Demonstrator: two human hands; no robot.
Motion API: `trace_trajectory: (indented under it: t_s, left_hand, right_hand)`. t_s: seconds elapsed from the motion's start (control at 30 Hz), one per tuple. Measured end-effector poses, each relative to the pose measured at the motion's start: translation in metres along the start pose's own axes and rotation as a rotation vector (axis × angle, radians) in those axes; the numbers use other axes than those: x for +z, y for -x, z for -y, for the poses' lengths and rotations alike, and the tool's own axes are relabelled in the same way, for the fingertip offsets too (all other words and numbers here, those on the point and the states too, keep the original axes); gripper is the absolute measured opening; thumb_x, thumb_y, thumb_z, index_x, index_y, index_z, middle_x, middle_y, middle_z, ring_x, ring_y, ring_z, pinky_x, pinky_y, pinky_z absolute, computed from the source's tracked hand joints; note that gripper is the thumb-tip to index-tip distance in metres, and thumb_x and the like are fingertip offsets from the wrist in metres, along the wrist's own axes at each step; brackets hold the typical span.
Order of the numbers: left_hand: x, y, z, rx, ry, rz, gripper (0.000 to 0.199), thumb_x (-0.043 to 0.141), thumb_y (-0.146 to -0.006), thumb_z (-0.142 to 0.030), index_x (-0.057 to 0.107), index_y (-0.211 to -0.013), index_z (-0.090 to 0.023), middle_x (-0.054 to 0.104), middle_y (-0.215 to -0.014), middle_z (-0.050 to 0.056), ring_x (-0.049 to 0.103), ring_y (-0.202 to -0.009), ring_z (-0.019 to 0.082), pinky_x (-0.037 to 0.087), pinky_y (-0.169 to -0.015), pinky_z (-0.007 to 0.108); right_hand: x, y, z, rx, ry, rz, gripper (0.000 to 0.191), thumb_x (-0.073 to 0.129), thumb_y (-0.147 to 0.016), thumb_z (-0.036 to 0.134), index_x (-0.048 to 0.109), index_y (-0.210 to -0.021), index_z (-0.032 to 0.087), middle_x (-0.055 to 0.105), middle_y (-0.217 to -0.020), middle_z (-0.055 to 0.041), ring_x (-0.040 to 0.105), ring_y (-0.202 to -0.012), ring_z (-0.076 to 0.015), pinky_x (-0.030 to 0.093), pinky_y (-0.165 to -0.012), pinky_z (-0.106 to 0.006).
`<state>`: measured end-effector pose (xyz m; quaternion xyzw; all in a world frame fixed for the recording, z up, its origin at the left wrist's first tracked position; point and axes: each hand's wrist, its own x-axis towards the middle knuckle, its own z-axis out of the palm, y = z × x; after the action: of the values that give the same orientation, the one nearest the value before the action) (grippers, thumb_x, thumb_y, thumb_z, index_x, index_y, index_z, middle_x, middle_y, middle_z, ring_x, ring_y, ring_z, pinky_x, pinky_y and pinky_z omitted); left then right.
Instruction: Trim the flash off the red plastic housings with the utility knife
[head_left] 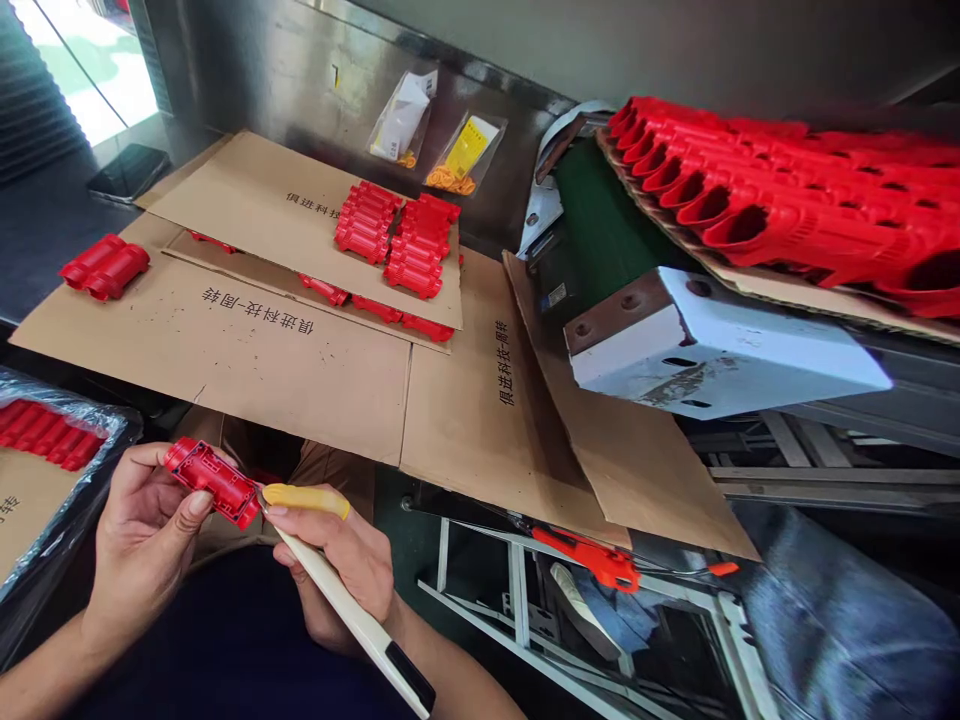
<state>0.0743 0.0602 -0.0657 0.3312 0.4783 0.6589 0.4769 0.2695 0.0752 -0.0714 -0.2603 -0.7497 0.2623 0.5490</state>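
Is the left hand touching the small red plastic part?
Touching: the head view shows the left hand gripping the small red plastic part, thumb pressed on its side.

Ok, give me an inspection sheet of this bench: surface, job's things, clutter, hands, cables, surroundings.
Surface: flattened cardboard sheets with printed characters, overlapping, over a dark bench.
Job's things: red plastic part held in the left hand; cream-handled tool held in the right hand, its tip at the part's end; yellow finger cot on the right index finger.
Clutter: stacked red parts on the upper cardboard; two more at left; two clear bags by the wall; phone.
Hands: both fingers closed on their items.
Cables: nothing seen.
Surroundings: long red mouldings on cardboard at right, white machine block, bagged tray of red parts at left.
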Motion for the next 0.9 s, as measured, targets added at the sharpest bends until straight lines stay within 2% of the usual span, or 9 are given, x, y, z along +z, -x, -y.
trace_trajectory:
  t_s: [0.23, 0.33, 0.4, 0.53, 0.6, 0.67, 0.7, 0.8, 0.9]
  left_hand:
    - [-0.001, 0.002, 0.003, 0.05, -0.015, 0.009, 0.032, 0.095, -0.083, -0.028, 0.072, -0.105, -0.03, 0.086, -0.103, 0.0, 0.081, -0.09, 0.021, 0.069, -0.082, 0.03]
    - [-0.001, 0.002, 0.003, 0.042, -0.045, 0.009, 0.033, 0.096, -0.083, -0.029, 0.071, -0.104, -0.03, 0.085, -0.103, -0.001, 0.08, -0.089, 0.018, 0.068, -0.081, 0.025]
    - [-0.001, 0.0, 0.003, 0.021, -0.045, 0.011, 0.034, 0.097, -0.082, -0.03, 0.07, -0.104, -0.029, 0.084, -0.1, -0.002, 0.079, -0.086, 0.016, 0.066, -0.08, 0.022]
    - [0.001, -0.006, 0.002, -0.156, 0.073, 0.08, 0.036, 0.095, -0.084, -0.034, 0.07, -0.109, -0.027, 0.08, -0.093, -0.001, 0.075, -0.074, 0.014, 0.065, -0.069, 0.022]
    - [0.001, -0.008, 0.002, -0.276, 0.125, 0.137, 0.036, 0.092, -0.088, -0.036, 0.07, -0.114, -0.026, 0.078, -0.092, 0.001, 0.075, -0.073, 0.015, 0.065, -0.067, 0.023]
    - [0.001, -0.01, 0.002, -0.323, 0.145, 0.169, 0.035, 0.09, -0.09, -0.037, 0.07, -0.117, -0.025, 0.078, -0.093, 0.002, 0.075, -0.072, 0.014, 0.065, -0.067, 0.023]
    - [0.001, -0.01, 0.001, -0.312, 0.147, 0.174, 0.035, 0.09, -0.09, -0.036, 0.07, -0.117, -0.025, 0.078, -0.094, 0.002, 0.076, -0.072, 0.015, 0.065, -0.066, 0.023]
    - [0.001, -0.011, 0.0, -0.212, 0.121, 0.173, 0.035, 0.091, -0.088, -0.034, 0.07, -0.116, -0.028, 0.08, -0.094, 0.003, 0.078, -0.077, 0.019, 0.066, -0.063, 0.026]
    - [0.002, -0.011, 0.0, -0.104, 0.048, 0.184, 0.033, 0.089, -0.089, -0.033, 0.071, -0.116, -0.03, 0.081, -0.095, 0.004, 0.08, -0.08, 0.023, 0.068, -0.065, 0.031]
  right_hand:
    - [-0.003, 0.001, -0.001, 0.019, -0.018, 0.003, 0.025, 0.062, -0.107, 0.014, 0.068, -0.13, 0.014, 0.082, -0.118, -0.0176, 0.08, -0.114, -0.0256, 0.071, -0.094, -0.038]
    - [-0.008, -0.002, -0.003, 0.067, -0.062, 0.05, 0.02, 0.064, -0.107, 0.018, 0.068, -0.126, 0.015, 0.081, -0.119, -0.017, 0.08, -0.115, -0.0259, 0.071, -0.095, -0.04]
    - [-0.013, -0.005, -0.006, 0.012, -0.037, 0.099, 0.02, 0.063, -0.106, 0.014, 0.066, -0.126, 0.014, 0.082, -0.116, -0.0167, 0.08, -0.111, -0.0247, 0.071, -0.093, -0.039]
    - [-0.023, -0.011, -0.012, -0.205, 0.173, 0.25, 0.027, 0.064, -0.105, 0.008, 0.065, -0.132, 0.009, 0.081, -0.111, -0.018, 0.077, -0.098, -0.0245, 0.071, -0.085, -0.038]
    - [-0.026, -0.012, -0.014, -0.221, 0.175, 0.276, 0.029, 0.063, -0.106, 0.009, 0.065, -0.136, 0.011, 0.081, -0.112, -0.0168, 0.076, -0.099, -0.0243, 0.071, -0.085, -0.038]
    - [-0.027, -0.012, -0.015, -0.128, 0.048, 0.239, 0.027, 0.063, -0.107, 0.012, 0.066, -0.134, 0.017, 0.082, -0.114, -0.0134, 0.078, -0.102, -0.0224, 0.07, -0.087, -0.037]
    - [-0.026, -0.011, -0.015, -0.035, -0.046, 0.21, 0.023, 0.064, -0.108, 0.015, 0.067, -0.131, 0.019, 0.082, -0.113, -0.0115, 0.079, -0.101, -0.0211, 0.07, -0.087, -0.036]
    - [-0.023, -0.01, -0.016, 0.316, -0.341, 0.157, 0.012, 0.069, -0.109, 0.028, 0.071, -0.118, 0.021, 0.082, -0.098, -0.0065, 0.081, -0.085, -0.0176, 0.069, -0.08, -0.032]
    - [-0.017, -0.012, -0.018, 0.512, -0.558, 0.126, 0.018, 0.074, -0.105, 0.038, 0.072, -0.11, 0.021, 0.081, -0.092, -0.0044, 0.079, -0.077, -0.0157, 0.068, -0.076, -0.032]
